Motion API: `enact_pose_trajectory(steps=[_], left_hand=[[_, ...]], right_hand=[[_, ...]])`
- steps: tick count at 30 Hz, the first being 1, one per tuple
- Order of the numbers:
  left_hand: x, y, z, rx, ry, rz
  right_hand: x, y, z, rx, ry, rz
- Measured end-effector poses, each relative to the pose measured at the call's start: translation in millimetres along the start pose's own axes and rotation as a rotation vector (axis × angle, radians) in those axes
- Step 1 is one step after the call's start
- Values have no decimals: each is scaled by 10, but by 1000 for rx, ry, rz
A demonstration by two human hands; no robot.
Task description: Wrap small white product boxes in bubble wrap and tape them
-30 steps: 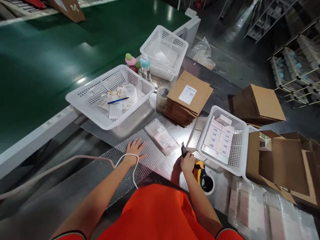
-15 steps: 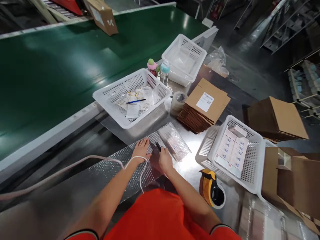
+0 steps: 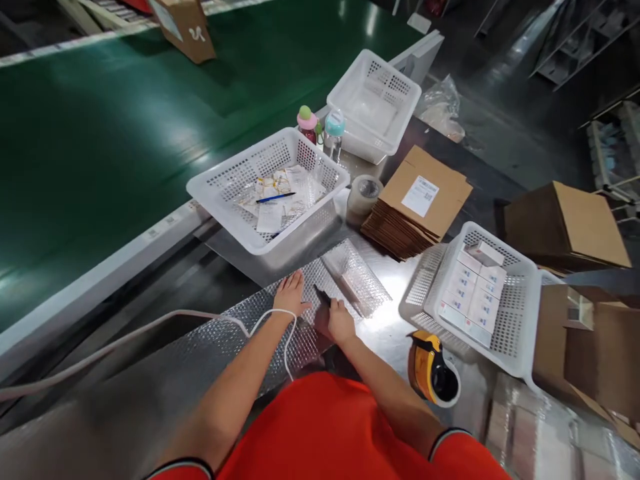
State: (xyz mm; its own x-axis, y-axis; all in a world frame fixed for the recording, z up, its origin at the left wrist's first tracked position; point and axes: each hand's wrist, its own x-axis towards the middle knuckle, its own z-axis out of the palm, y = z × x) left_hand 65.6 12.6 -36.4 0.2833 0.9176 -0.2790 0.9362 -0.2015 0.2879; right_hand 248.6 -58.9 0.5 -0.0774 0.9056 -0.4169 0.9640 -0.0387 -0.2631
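**Fingers gripping a knife on one side, lying flat on bubble wrap on the other**

Taking the wrapped packet (image 3: pixel 356 277) as the landmark, both hands are working on its left, toward the person. The right hand (image 3: pixel 341 322) is holding a knife (image 3: pixel 321 293), its fingers curling closed around the handle; the tip is pointing away from the person and to the left, just beside the packet. Whether the blade is touching the bubble wrap (image 3: pixel 307 333) is too small to tell. The left hand (image 3: pixel 291 295) is lying farther left of the packet, open and palm down, its straight fingers resting on the bubble wrap and its thumb pointing toward the knife. The sheet is passing under those fingers and reaching the packet's left side; whether the two are joined is unclear. A pale cord (image 3: pixel 180 313) is crossing the left wrist.

Right of the packet, a white basket (image 3: pixel 517 313) is holding small boxes (image 3: pixel 473 290), and a yellow tape dispenser (image 3: pixel 429 373) is sitting nearer the person. Beyond the packet, a tape roll (image 3: pixel 364 193) is standing beside a stack of flat cardboard (image 3: pixel 425 187).
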Motion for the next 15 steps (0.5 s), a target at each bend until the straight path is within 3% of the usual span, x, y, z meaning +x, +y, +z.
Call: enact_pose_trajectory(steps=[4, 6, 7, 9, 12, 15], left_hand=[[28, -43, 48, 21, -54, -23], [24, -49, 70, 27, -59, -24], [14, -39, 76, 31, -50, -23], [-23, 15, 73, 46, 2, -10], [-107, 155, 42, 77, 81, 137], [-189, 266, 21, 97, 52, 190]], right_hand=[[-1388, 988, 185, -16, -121, 210], [-1873, 1359, 221, -11, -51, 304], [-1968, 1473, 213, -8, 17, 338], [-1845, 1557, 150, -1, 176, 401], [-1203, 1441, -6, 22, 327, 518], [-650, 1275, -169, 51, 406, 611]])
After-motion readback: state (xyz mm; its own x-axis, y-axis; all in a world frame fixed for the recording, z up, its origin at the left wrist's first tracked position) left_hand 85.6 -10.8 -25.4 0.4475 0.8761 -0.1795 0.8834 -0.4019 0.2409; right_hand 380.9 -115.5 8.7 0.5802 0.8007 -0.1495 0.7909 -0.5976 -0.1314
